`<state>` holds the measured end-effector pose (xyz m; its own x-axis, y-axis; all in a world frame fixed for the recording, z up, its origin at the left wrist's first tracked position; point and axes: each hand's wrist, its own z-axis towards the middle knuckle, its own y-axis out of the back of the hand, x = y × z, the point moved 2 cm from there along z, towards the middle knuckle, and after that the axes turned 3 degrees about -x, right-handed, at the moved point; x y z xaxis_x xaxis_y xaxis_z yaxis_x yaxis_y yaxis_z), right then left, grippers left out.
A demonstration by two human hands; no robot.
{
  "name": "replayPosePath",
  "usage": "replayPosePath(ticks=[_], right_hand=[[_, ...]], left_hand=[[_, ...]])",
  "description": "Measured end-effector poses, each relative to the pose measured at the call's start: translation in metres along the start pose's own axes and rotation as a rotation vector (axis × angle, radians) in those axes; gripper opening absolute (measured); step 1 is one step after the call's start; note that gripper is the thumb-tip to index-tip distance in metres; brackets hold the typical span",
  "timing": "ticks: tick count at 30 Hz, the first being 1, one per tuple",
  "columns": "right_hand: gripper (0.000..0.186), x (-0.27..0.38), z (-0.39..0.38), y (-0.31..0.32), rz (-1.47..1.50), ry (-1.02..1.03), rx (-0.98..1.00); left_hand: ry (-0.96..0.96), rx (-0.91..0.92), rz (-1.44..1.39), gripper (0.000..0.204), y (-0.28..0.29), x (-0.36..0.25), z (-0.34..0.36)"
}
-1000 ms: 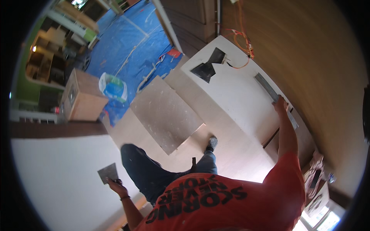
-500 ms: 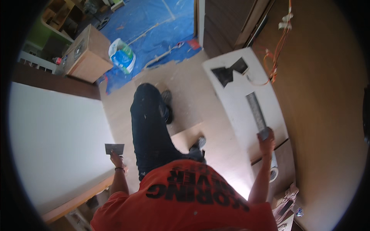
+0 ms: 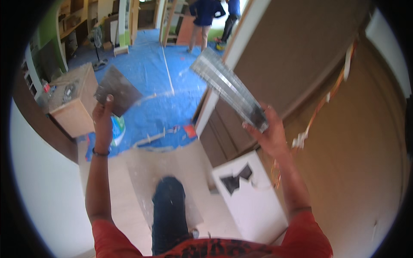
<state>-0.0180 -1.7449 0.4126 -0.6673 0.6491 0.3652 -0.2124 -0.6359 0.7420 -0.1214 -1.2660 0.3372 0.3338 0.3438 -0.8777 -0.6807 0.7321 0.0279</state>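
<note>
My left hand (image 3: 102, 116) is raised at the left and closed round a drywall knife (image 3: 121, 91). Its broad, square grey metal blade tilts upward, the thumb lies over the near edge, and any handle is hidden in the fist. At the right, my right hand (image 3: 273, 134) grips the near end of a mud pan (image 3: 228, 88), a long shiny metal trough that points up and to the left. Knife and pan are well apart. What the pan holds, if anything, I cannot make out.
A white panel (image 3: 254, 206) with a dark torn patch stands at the lower right. Orange cables (image 3: 316, 118) hang along the brown wall. Ahead lie blue sheeting (image 3: 150, 77), a wooden box (image 3: 71, 105) and a partly hidden bucket (image 3: 118, 129). Two people (image 3: 206, 15) stand at the back.
Both hands have risen from low at my sides to in front of me, bringing the drywall knife and mud pan along. The view has tilted up, showing the far room and two people.
</note>
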Motion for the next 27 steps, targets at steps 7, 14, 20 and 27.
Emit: replayPosePath(ticks=[7, 14, 20, 27], right_hand=[[0.079, 0.019, 0.096, 0.007, -0.141, -0.123, 0.430], [0.058, 0.083, 0.022, 0.111, -0.071, -0.636, 0.412], [0.058, 0.104, 0.003, 0.178, -0.122, -0.748, 0.151], [0.052, 0.074, 0.033, 0.207, -0.362, -0.517, 0.204]], left_hand=[[0.071, 0.111, 0.024, 0.044, -0.001, -0.076, 0.096], [0.562, 0.246, -0.428, 0.029, -0.045, -0.148, 0.126], [0.473, 0.499, -0.544, 0.025, -0.153, -0.241, 0.179], [0.146, 0.926, -0.112, 0.041, -0.226, -0.323, 0.197]])
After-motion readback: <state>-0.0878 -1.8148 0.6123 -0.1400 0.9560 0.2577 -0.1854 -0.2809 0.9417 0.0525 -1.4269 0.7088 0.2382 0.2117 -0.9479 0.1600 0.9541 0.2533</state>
